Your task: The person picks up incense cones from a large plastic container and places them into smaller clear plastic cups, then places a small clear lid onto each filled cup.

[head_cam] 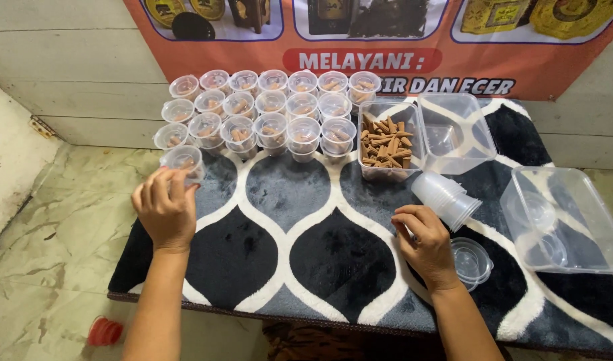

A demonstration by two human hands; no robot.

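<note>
A: What does the left hand (165, 210) hold?

B: It pinches a small clear plastic cup with brown cone pieces inside (185, 160). The fingers are closed around the cup's wall from below, and the cup is at the front left corner of the group of filled clear plastic cups (270, 110).

A: And where is this group?

B: It stands in three rows just left of the rectangular clear plastic box filled with brown incense cones (385, 142), on the far part of the black, grey and white patterned rug (286, 241). The held cup is almost touching the nearest cup of the front row.

A: What about the right hand (423, 242)?

B: It rests on the rug in front of the cone box, a little to the right. The fingers are curled loosely together; I cannot tell if they pinch something small. Just beside its knuckles lies a stack of empty clear plastic cups (447, 198), tipped on its side.

A: Other things near the cone box?

B: An empty clear rectangular container (457, 130) touches its right side. Round clear plastic lids (472, 261) lie right of the right hand, and a large clear plastic tray (564, 217) is further right of the box.
</note>
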